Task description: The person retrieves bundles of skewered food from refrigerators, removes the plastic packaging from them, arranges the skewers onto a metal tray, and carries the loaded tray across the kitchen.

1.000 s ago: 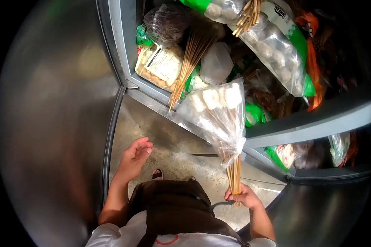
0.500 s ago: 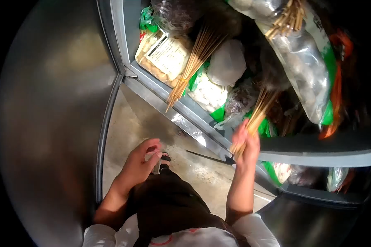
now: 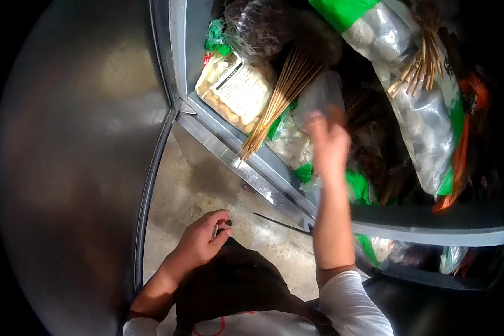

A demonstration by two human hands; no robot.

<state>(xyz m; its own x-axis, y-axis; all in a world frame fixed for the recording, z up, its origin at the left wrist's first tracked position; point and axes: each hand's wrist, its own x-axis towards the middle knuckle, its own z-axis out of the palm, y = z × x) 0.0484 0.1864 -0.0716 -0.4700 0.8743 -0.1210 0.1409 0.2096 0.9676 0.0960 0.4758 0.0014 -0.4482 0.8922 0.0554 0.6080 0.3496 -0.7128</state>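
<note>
View from above, looking down the person's front. Big steel door [image 3: 78,168] swung open at left, filling that whole side; its edge runs down beside a narrow wedge of bare concrete floor [image 3: 207,185], the only open room, w/ the person standing in it. Straight ahead an open fridge, shelf edge [image 3: 246,168] slanting from upper left to lower right, a second ledge [image 3: 431,224] below at right. Shelf is crammed: clear bags of pale balls [image 3: 414,101] upper right, tray pack w/ label [image 3: 235,89] at left, green packaging between, little free space. Bundle of wooden skewers [image 3: 280,101] lies on the pile, long axis diagonal, blunt ends poking out past the shelf edge toward lower left, far ends fanned up-right into a dark bag. Right hand [image 3: 327,140], blurred, reaches over the shelf edge among bags just right of the bundle; can't tell if it grips anything. Left hand [image 3: 201,241] low by the waist, fingers curled shut, apparently around a small item, touching the dark apron [image 3: 235,285].
</note>
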